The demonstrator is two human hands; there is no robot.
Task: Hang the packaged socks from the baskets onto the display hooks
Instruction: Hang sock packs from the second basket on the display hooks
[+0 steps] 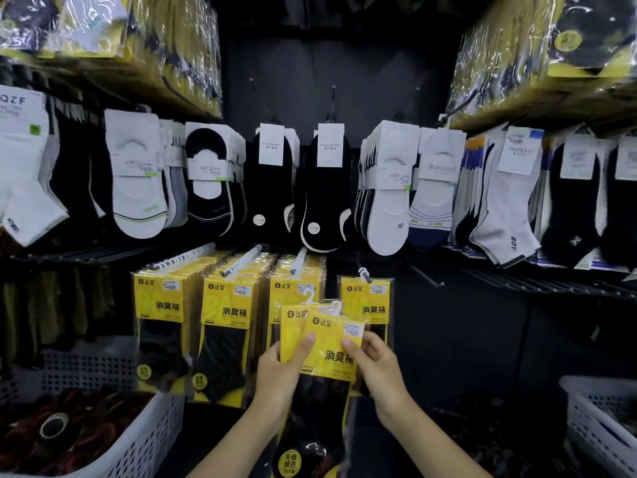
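Note:
I hold two overlapping yellow sock packs low in the middle, in front of the display. My left hand (281, 372) grips the rear pack (293, 334), thumb across its yellow card. My right hand (374, 362) pinches the front pack (332, 353) at its right edge, below the white label. Each pack carries a clear plastic hanger on top. Behind them a single yellow pack (367, 301) hangs on the fourth hook (363, 273). Three hooks to its left, such as the hook (241, 262), are full of the same yellow packs.
A white perforated basket (138, 439) with dark and red packs sits at lower left. Another white basket (599, 422) stands at lower right. Above hang rows of white and black socks (327, 188). Bare dark hooks (425, 276) stick out to the right of the yellow row.

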